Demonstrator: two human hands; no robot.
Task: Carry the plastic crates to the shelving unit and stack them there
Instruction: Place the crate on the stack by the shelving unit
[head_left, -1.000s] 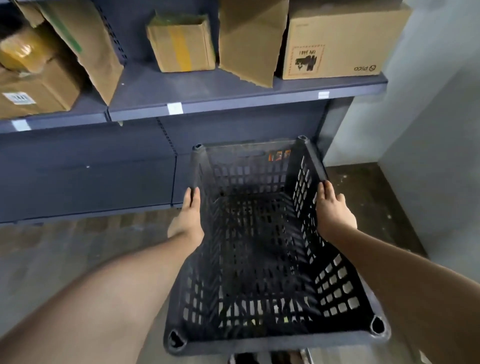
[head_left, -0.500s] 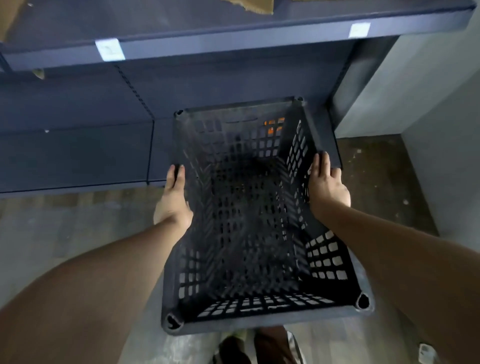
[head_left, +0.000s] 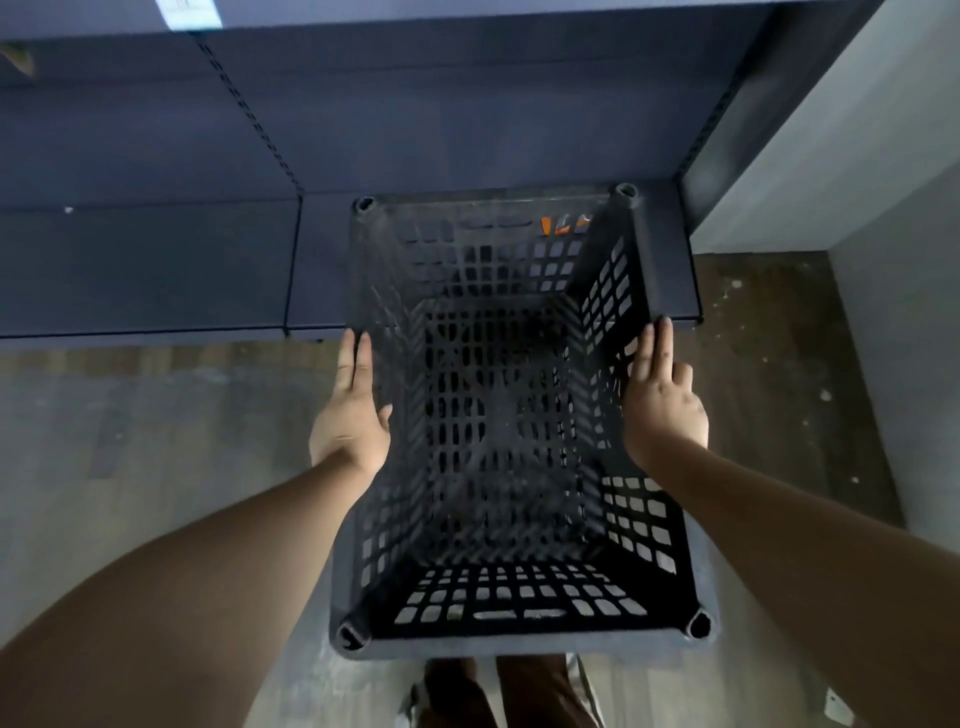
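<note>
The crate (head_left: 511, 415) has come lower and closer to the bottom shelf (head_left: 156, 270), left hand (head_left: 353, 415) and right hand (head_left: 662, 405) pressed flat on its sides, nearly ready to set down.

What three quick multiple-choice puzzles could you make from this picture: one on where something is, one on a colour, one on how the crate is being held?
1. Where is the far end of the crate?
A. Over the bottom shelf
B. On top of a cardboard box
C. Against a glass door

2. What colour is the small marking on the crate's far wall?
A. Green
B. Orange
C. Pink

3. How is the crate held?
A. One hand under its base
B. Hanging from a rope
C. A hand pressed flat on each long side

Answers:
1 A: its far corners lie over the dark bottom shelf of the shelving unit.
2 B: an orange marking shows through the lattice near the far rim.
3 C: the left hand and the right hand each lie flat against a side, so the grip is two-handed.
</note>
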